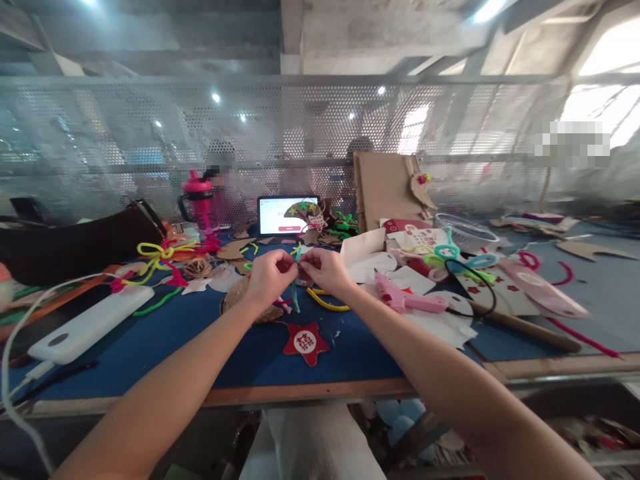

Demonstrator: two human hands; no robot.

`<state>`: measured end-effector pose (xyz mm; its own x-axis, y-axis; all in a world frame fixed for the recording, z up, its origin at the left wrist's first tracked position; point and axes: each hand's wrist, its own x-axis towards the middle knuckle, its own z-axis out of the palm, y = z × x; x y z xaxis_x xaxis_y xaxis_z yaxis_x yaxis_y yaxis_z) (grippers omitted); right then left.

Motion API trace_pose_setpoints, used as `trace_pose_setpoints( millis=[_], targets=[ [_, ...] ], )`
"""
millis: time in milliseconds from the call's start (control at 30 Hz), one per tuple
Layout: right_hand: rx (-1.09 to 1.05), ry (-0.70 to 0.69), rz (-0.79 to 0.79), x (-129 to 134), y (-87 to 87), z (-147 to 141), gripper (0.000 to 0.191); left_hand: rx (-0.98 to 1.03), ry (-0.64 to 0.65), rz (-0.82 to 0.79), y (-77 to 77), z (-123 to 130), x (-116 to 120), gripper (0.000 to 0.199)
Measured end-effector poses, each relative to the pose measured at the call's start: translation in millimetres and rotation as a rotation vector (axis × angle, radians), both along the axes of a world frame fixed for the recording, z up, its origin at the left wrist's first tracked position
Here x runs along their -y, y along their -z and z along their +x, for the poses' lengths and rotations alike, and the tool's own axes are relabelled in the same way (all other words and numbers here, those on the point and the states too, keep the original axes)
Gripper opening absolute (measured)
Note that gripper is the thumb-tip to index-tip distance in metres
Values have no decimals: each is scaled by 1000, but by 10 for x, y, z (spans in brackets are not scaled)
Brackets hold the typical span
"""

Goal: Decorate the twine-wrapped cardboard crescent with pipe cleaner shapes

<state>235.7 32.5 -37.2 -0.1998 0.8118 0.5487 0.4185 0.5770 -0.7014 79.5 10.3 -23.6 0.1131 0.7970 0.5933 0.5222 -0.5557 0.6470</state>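
Over the blue table, my left hand [270,280] and my right hand [327,272] meet, fingertips pinched on a teal pipe cleaner [295,297]. One end of it hangs below the fingers, and a short bit sticks up between them. Below lies a red star [307,343] with a white round emblem. Partly behind my left hand is a brown, rough-textured rounded piece [235,301]. A bent yellow pipe cleaner [327,305] rests by my right wrist.
At right are a pink glue gun [407,295], paper scraps and a brown stick [530,328]. A white power strip [93,325] with a cable lies left. Behind stand a pink bottle [203,207], a lit tablet [274,217] and cardboard sheets [385,190] before a perforated screen.
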Motion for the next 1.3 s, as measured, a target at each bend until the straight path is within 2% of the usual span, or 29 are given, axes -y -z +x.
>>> trace_pose_setpoints(
  millis=[167,300,433,533,833,1100,1300],
  targets=[
    [-78,-143,-78,-19,-10,53,11,194,210,-236,22,-65,-96,20],
    [-62,-161,-83,12,-48,77,11,219,305,-295,29,-127,-152,24],
    [47,-59,20,30,-55,59,7,46,226,-179,27,-132,-142,19],
    [65,-21,29,26,-35,34,7,-39,139,-73,27,-98,-111,16],
    [147,61,103,41,-38,27,8,-63,89,-19,56,-77,-109,17],
    [209,-44,127,45,-106,96,9,-130,55,45,30,-66,-76,13],
    [266,-38,194,49,-112,128,7,-214,46,133,-15,-60,-42,10]
  ],
)
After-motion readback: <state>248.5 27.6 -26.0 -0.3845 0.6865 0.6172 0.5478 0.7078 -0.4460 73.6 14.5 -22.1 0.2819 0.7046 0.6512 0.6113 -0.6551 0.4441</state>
